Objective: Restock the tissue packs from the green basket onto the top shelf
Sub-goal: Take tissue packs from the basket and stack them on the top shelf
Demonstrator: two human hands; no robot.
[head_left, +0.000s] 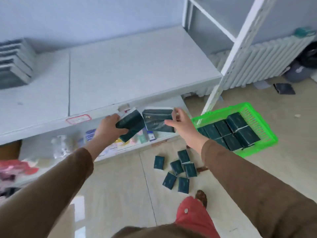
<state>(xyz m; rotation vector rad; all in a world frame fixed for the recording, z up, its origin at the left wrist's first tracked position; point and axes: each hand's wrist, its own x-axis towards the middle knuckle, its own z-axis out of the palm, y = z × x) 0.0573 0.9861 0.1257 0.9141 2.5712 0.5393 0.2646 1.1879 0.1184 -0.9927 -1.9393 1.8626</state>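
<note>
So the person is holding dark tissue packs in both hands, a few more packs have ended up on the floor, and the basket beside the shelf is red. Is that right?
Not quite: the basket is bright green, not red, as the head view shows. The rest holds: the left hand and right hand each hold dark tissue packs, and loose packs lie on the floor.

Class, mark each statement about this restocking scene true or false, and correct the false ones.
1. The green basket sits on the floor. True.
2. The basket is empty. False: dark tissue packs lie in it.
3. The left hand grips a dark pack. True.
4. No packs lie loose on the floor. False: several loose packs lie there.
5. The right hand holds a second pack. True.
</note>
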